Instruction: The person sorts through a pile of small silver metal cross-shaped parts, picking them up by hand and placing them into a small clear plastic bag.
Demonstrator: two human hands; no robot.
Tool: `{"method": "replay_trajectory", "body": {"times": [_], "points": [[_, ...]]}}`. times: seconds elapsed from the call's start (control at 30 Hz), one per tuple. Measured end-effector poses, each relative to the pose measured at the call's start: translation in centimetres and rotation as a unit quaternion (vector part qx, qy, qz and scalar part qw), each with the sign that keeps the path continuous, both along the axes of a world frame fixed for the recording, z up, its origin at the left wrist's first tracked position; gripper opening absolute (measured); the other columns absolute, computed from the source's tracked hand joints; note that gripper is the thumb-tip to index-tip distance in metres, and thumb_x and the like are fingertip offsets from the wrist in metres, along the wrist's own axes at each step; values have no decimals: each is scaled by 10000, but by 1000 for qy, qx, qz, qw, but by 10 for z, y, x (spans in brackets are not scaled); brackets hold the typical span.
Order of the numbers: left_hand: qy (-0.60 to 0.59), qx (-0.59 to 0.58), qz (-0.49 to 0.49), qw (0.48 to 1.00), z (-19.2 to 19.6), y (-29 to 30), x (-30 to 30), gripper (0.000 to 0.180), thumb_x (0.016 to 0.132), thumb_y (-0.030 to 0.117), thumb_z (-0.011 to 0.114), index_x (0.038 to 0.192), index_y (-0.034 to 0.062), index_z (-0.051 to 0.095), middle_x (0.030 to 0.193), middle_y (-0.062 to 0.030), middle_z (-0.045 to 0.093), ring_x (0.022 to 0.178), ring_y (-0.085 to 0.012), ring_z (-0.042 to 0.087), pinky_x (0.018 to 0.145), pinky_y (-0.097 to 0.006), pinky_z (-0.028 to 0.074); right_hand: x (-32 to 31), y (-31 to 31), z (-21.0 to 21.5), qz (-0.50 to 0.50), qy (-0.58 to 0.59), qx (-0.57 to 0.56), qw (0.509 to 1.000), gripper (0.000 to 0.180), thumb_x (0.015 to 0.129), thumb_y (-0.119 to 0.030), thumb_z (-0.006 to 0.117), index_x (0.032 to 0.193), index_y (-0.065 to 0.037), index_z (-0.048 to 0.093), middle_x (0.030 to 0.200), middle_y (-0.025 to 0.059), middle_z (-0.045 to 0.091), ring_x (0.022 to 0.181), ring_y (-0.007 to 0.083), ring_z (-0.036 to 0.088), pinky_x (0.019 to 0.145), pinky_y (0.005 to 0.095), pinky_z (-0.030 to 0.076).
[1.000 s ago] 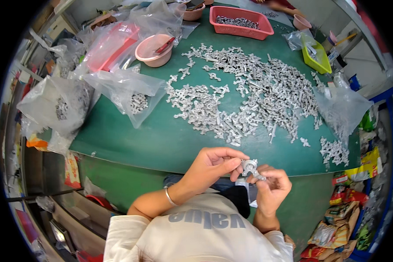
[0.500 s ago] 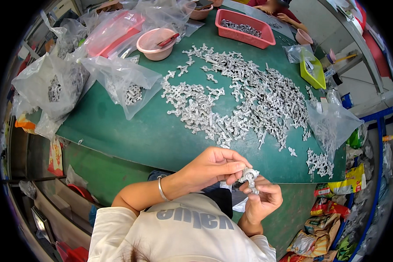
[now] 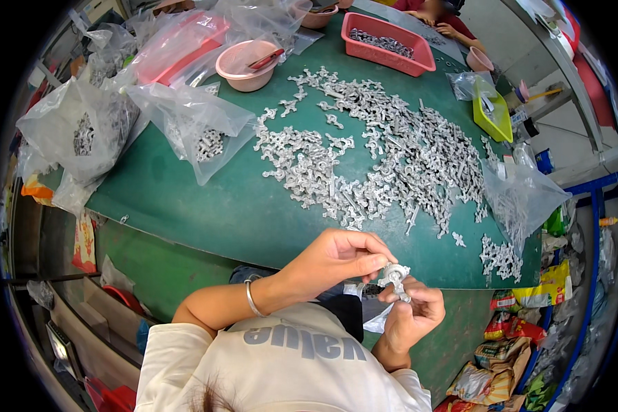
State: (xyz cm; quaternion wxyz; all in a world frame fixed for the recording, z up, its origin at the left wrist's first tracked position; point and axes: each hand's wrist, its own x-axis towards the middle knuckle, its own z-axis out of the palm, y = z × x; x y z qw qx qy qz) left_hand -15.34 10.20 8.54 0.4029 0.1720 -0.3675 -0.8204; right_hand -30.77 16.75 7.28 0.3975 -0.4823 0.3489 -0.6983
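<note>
Pinching one small metal part [image 3: 394,276] together, the left hand [image 3: 336,255] and right hand [image 3: 410,312] gripped it near the green bench [image 3: 206,206].

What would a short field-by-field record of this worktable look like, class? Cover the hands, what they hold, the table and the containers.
Left hand: pinches the small metal part from above
Right hand: grips the same part from below
Table: green, edge near the person
Loose parts: grey metal pieces spread across the middle
Bags: clear plastic, some holding parts, at left
Red tray: far side, with parts inside
Pink bowl: far left
Yellow-green tray: at right
</note>
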Motion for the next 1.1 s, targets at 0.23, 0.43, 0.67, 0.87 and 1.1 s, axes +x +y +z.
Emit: {"method": "replay_trajectory", "body": {"times": [0.23, 0.43, 0.67, 0.87, 1.1], "points": [[29, -15, -17, 999, -6, -1, -2, 182, 894, 130, 535, 965, -29, 589, 886, -41, 603, 813, -82, 543, 712, -223, 438, 1, -1, 0, 4, 35, -36, 999, 258, 702, -23, 724, 863, -4, 524, 676, 130, 622, 595, 224, 616, 606, 341, 446], [40, 2, -19, 999, -10, 0, -4, 187, 893, 142, 540, 958, -27, 588, 879, -40, 611, 790, -78, 546, 696, -216, 439, 0, -1, 0, -2, 62, -43, 997, 292, 661, -39, 757, 848, -18, 533, 667, 119, 629, 602, 226, 626, 592, 337, 433], [40, 34, -41, 998, -6, 1, -5, 183, 887, 147, 546, 950, -20, 588, 927, -57, 575, 842, -101, 522, 753, -248, 413, 0, -1, -2, -3, 73, -62, 995, 297, 652, -34, 763, 846, -26, 538, 665, 116, 629, 605, 224, 628, 580, 331, 425], [40, 44, -44, 997, -3, 2, -4, 177, 891, 130, 537, 966, -23, 587, 938, -51, 579, 866, -96, 526, 777, -251, 416, 1, 0, 0, -13, 90, -70, 993, 308, 651, -38, 767, 855, -26, 537, 662, 120, 622, 602, 221, 627, 569, 324, 427], [38, 42, -50, 997, -3, 2, -6, 180, 893, 121, 528, 973, -30, 584, 934, -51, 580, 863, -92, 528, 781, -248, 417, 1, 2, -1, -11, 109, -69, 992, 332, 631, 0, 769, 864, -26, 534, 677, 123, 621, 604, 228, 629, 570, 326, 429]]}}
